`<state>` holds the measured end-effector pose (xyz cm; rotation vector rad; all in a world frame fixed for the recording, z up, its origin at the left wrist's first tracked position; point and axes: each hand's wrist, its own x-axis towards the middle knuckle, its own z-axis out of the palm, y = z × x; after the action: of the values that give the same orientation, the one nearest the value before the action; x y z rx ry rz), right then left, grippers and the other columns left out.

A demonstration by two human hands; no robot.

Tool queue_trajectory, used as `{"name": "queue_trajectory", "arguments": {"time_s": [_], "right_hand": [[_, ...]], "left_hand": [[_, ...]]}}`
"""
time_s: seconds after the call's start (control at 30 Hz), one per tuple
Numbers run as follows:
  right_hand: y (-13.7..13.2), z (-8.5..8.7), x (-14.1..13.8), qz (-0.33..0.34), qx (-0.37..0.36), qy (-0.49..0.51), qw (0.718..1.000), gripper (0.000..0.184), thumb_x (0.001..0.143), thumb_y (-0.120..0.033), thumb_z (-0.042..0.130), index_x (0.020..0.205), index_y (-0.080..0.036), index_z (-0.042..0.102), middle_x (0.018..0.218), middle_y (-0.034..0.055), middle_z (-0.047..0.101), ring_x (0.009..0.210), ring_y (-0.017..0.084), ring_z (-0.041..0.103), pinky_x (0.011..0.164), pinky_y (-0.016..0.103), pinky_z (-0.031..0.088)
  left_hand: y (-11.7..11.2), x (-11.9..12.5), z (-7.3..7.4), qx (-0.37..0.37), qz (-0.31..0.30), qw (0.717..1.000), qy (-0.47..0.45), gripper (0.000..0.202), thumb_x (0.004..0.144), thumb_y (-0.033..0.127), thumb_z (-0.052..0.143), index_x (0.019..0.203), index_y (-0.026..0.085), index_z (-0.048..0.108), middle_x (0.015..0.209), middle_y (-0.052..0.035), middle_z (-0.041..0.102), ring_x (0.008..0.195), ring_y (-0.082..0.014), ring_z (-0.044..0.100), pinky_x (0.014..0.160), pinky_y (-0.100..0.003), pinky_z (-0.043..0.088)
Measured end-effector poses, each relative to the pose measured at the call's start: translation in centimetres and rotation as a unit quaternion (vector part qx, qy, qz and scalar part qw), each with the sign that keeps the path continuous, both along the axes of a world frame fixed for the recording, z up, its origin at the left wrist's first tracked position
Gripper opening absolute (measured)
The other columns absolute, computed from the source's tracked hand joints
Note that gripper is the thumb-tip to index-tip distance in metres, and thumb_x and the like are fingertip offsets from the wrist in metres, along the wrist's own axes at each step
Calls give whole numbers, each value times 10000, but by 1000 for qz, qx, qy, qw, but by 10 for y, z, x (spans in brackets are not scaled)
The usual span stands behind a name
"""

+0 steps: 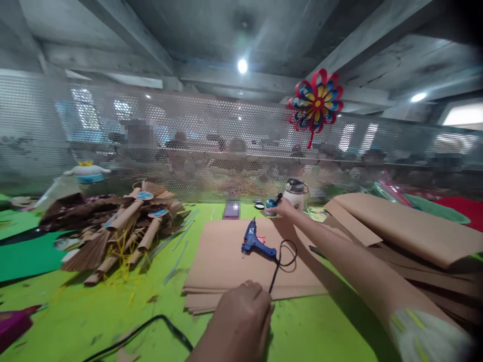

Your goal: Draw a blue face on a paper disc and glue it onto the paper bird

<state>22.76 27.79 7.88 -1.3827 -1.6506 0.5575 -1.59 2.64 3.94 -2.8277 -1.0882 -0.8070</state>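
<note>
My right hand [286,207] reaches far across the table, its fingers closed at a small blue jar [270,206]. A short black stick-like thing [278,197] pokes up from those fingers; its kind is too small to tell. My left hand [245,309] is curled near the front edge of a stack of brown kraft paper [219,251]. The black cord [274,276] of a blue glue gun [254,241] runs into its fingers, which are partly hidden. The glue gun lies on the paper, nozzle pointing away, its cord looped beside the handle.
A black round lid [259,206] lies left of the jar, and a white lidded bottle [294,193] stands behind. Rolled-paper crafts [128,221] with yellow strands pile at left. Clear glue sticks [176,261] lie nearby. Large brown sheets [407,226] fill the right.
</note>
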Motion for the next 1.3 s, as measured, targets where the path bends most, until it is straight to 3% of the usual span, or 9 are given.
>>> {"name": "queue_trajectory", "arguments": {"time_s": [0.17, 0.43, 0.57, 0.7, 0.77, 0.87, 1.0, 1.1, 1.3], "right_hand": [[50, -14, -36, 23, -73, 3, 997, 382, 1018, -364, 690, 1349, -180, 641, 1350, 111, 663, 1127, 269, 695, 935, 482, 608], [88, -27, -44, 66, -100, 0, 993, 391, 1017, -362, 692, 1359, -182, 635, 1363, 115, 657, 1139, 271, 690, 944, 490, 605], [85, -25, -38, 67, -104, -18, 992, 383, 1017, -367, 691, 1347, -178, 643, 1349, 109, 664, 1128, 273, 695, 935, 482, 609], [66, -8, -20, 44, -93, -41, 994, 381, 1018, -365, 690, 1347, -179, 643, 1347, 110, 665, 1123, 269, 696, 930, 479, 610], [49, 3, -5, 26, -77, -53, 995, 378, 1018, -363, 690, 1346, -180, 644, 1350, 110, 664, 1125, 268, 695, 932, 479, 609], [10, 16, 25, 6, -53, -79, 995, 365, 1017, -362, 690, 1331, -181, 655, 1349, 106, 667, 1125, 270, 694, 933, 474, 608], [-69, 23, 71, -11, -35, -121, 992, 340, 1012, -369, 695, 1290, -174, 680, 1329, 92, 679, 1119, 278, 695, 927, 463, 609], [-139, 17, 98, -32, -34, -140, 989, 308, 1020, -370, 684, 1256, -173, 691, 1289, 88, 695, 1088, 261, 703, 917, 451, 610], [-260, -13, 134, -107, -67, -147, 981, 273, 1027, -378, 677, 1194, -164, 705, 1189, 72, 723, 992, 227, 721, 861, 413, 623]], "left_hand": [[19, -8, -26, 80, -22, 996, 19, 165, 945, 183, 529, 804, 240, 594, 673, -65, 643, 604, -225, 597, 502, -364, 330], [32, -18, -57, 113, -25, 993, 37, 237, 1034, 255, 439, 840, 273, 573, 605, -54, 591, 545, -223, 560, 469, -360, 356], [34, -13, -58, 93, -10, 995, 32, 236, 1008, 271, 477, 791, 272, 570, 595, -62, 594, 546, -234, 569, 466, -367, 344], [24, -8, -39, 41, 18, 999, 16, 236, 972, 263, 508, 746, 261, 576, 624, -68, 623, 572, -234, 586, 478, -360, 336], [15, -9, -23, -3, 23, 1000, 9, 229, 1006, 233, 474, 847, 247, 638, 767, -74, 698, 684, -224, 648, 578, -344, 425], [6, -10, -2, -70, 50, 996, 6, 328, 1052, 256, 427, 815, 227, 651, 786, -75, 691, 690, -218, 633, 622, -339, 429], [9, -8, 7, -141, 63, 987, 31, 343, 1024, 280, 440, 794, 206, 683, 820, -106, 699, 737, -255, 638, 679, -362, 438], [17, -8, 7, -166, 67, 983, 40, 322, 984, 300, 449, 792, 205, 691, 847, -124, 707, 766, -277, 645, 704, -372, 437], [34, -11, 6, -180, 82, 980, 29, 327, 915, 419, 442, 762, 226, 656, 818, -130, 737, 729, -302, 666, 654, -371, 425]]}}
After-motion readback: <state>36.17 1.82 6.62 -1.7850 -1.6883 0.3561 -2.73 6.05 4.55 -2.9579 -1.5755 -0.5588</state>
